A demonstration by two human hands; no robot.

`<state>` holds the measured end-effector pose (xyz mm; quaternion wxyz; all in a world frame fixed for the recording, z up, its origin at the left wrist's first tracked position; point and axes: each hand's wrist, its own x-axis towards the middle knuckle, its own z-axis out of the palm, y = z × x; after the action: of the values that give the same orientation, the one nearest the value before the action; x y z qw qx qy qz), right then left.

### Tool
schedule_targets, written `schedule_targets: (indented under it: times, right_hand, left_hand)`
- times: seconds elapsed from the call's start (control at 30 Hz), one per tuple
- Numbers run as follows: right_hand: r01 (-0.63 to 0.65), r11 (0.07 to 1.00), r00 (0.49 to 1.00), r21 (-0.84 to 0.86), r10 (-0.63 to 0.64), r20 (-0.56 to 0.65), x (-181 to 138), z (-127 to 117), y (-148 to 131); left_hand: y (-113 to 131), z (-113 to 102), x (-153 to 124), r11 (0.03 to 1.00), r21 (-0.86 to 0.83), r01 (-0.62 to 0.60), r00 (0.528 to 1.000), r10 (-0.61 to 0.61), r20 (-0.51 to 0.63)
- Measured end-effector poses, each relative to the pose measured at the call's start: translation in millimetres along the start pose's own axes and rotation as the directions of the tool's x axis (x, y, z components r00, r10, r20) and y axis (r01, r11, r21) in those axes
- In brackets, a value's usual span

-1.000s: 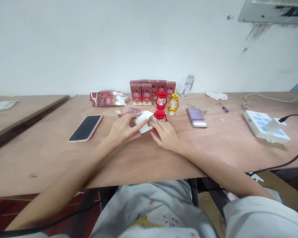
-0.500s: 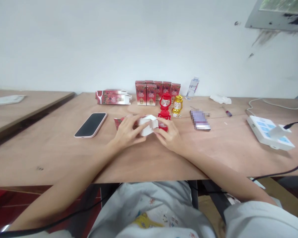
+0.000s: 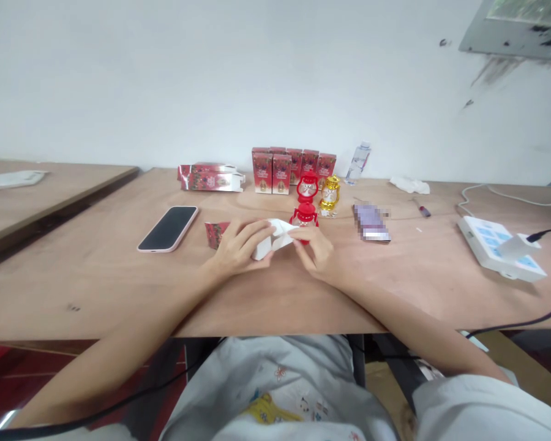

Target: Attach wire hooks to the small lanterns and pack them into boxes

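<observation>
My left hand (image 3: 239, 248) grips a small red carton (image 3: 217, 233) lying on its side, its white open flaps (image 3: 275, 236) turned toward my right hand. My right hand (image 3: 314, 248) pinches a white flap at the carton's open end, with a small red toy lantern (image 3: 305, 215) right behind its fingers. A second red lantern (image 3: 307, 185) and a gold lantern (image 3: 330, 195) stand just beyond. Both hands rest on the wooden table (image 3: 119, 282).
A row of upright red cartons (image 3: 291, 165) and flat cartons (image 3: 211, 177) lie at the back. A pink phone (image 3: 168, 228) lies left, a purple card pack (image 3: 371, 222) and white power strip (image 3: 500, 248) right. A small bottle (image 3: 358, 163), screwdriver (image 3: 420, 208) and cables sit farther back.
The carton has turned in my hands and its white flaps have folded open toward the right. My right fingers have closed onto a flap. The camera shifted slightly.
</observation>
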<state>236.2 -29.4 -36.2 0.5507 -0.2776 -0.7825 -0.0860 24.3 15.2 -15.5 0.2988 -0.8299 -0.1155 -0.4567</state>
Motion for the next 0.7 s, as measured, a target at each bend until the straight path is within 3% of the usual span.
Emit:
schedule_targets:
  times: [0.1,0.2,0.4,0.57,0.7]
  right_hand:
    - [-0.147,0.972,0.987,0.184,0.157,-0.037,-2.6,0.7,-3.6]
    - [-0.285,0.901,0.959,0.327,0.268,0.096,-0.7,-0.9,-5.6]
    - [-0.483,0.72,0.873,0.499,0.351,0.338,4.9,2.6,-3.2]
    - [-0.574,0.576,0.819,0.582,0.423,0.389,3.8,8.6,-3.2]
    - [-0.616,0.518,0.786,0.594,0.452,0.421,5.6,8.9,-6.2]
  left_hand:
    - [0.8,-0.8,-1.3,0.999,-0.049,0.016,1.0,-0.016,-0.007]
    - [2.1,-1.1,-2.9,0.997,-0.072,0.005,1.0,-0.007,-0.021]
    - [5.6,-0.8,-0.2,0.996,-0.077,-0.049,0.996,0.043,-0.079]
    - [8.0,1.6,2.3,0.99,-0.103,-0.097,0.991,0.086,-0.102]
    - [8.4,5.8,0.4,0.975,-0.212,-0.072,0.994,0.052,-0.1]
